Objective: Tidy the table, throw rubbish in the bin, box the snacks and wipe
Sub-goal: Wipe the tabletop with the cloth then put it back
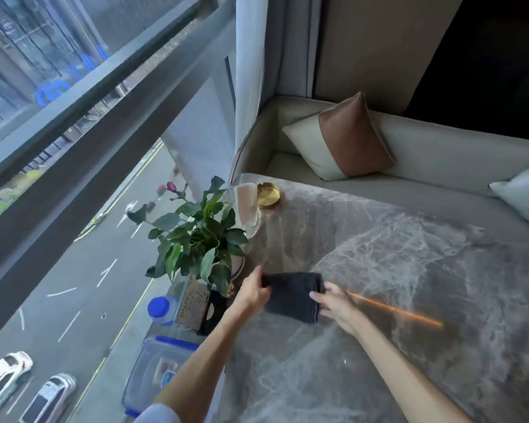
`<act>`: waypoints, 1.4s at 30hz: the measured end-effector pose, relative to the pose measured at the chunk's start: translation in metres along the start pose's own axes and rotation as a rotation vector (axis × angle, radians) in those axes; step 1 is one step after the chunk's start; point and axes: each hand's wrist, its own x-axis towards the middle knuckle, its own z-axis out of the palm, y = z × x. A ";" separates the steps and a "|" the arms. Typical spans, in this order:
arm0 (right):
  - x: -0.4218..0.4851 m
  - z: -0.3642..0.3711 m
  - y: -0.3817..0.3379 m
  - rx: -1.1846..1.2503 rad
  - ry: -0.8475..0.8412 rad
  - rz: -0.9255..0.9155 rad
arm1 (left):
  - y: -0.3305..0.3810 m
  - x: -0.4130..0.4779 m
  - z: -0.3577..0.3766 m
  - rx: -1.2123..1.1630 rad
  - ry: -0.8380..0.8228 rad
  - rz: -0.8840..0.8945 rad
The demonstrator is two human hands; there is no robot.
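Note:
A folded dark grey cloth (293, 296) lies on the grey marble table (409, 270) near its left edge. My left hand (254, 290) grips the cloth's left end, and my right hand (333, 305) holds its right end, fingers curled over the fold. A clear plastic box with a blue-clipped lid (156, 370) stands on the window ledge at lower left, with snack packets showing through it.
A leafy plant in a pot (196, 236) stands at the table's left edge, with a glass vase (248, 206) and a gold dish (268, 195) behind it. A blue-capped bottle (162, 309) and a brown carton (196, 306) sit on the ledge. A sofa with cushions (345, 138) runs along the far side.

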 end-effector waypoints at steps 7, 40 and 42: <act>0.067 0.012 -0.033 -0.291 0.266 -0.320 | 0.017 0.067 -0.024 0.157 0.161 0.206; 0.055 0.081 0.053 -0.406 0.487 -0.042 | -0.058 0.062 0.048 0.659 0.003 -0.047; 0.051 0.080 0.055 -0.528 0.518 -0.102 | -0.060 0.060 0.051 0.710 0.012 -0.012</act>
